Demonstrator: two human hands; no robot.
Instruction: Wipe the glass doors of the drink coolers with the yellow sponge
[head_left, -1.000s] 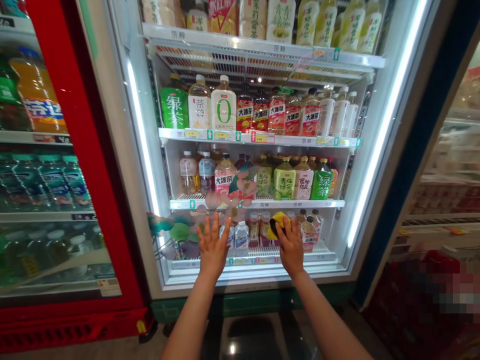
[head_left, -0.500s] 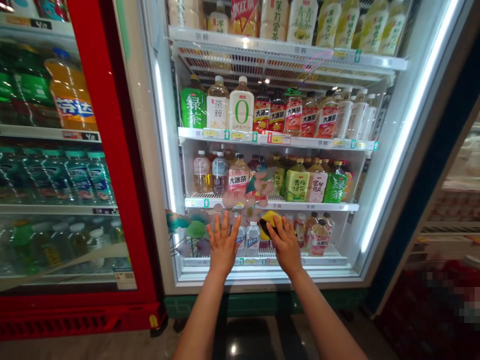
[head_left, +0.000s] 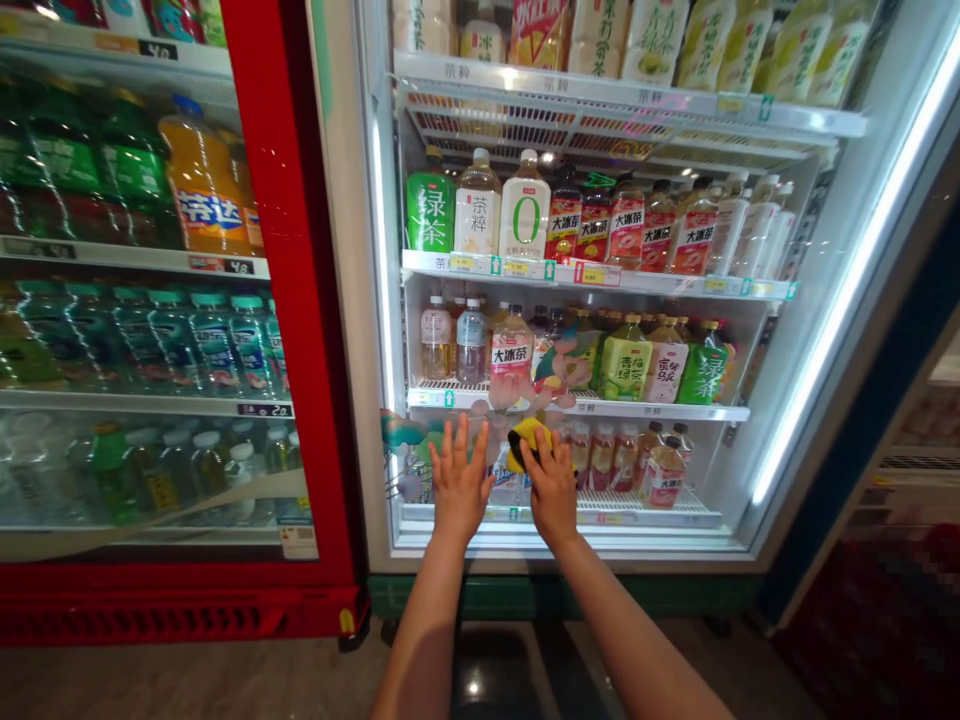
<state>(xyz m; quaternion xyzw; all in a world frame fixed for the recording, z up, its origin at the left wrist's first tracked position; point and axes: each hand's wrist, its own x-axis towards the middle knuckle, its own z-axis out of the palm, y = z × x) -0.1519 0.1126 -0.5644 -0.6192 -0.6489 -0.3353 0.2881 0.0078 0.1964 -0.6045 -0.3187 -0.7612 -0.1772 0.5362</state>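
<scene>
Lit cooler (head_left: 600, 561) behind, cloth (head_left: 531, 431) (yellow-black) under right fingers (head_left: 547, 458)

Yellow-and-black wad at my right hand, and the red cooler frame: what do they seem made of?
The yellow-and-black wad under your right hand looks like soft, matte fabric, bunched loosely; the fibre is unclear. The red cooler frame is probably painted metal, possibly plastic: smooth, evenly coloured, with small glossy highlights.
</scene>
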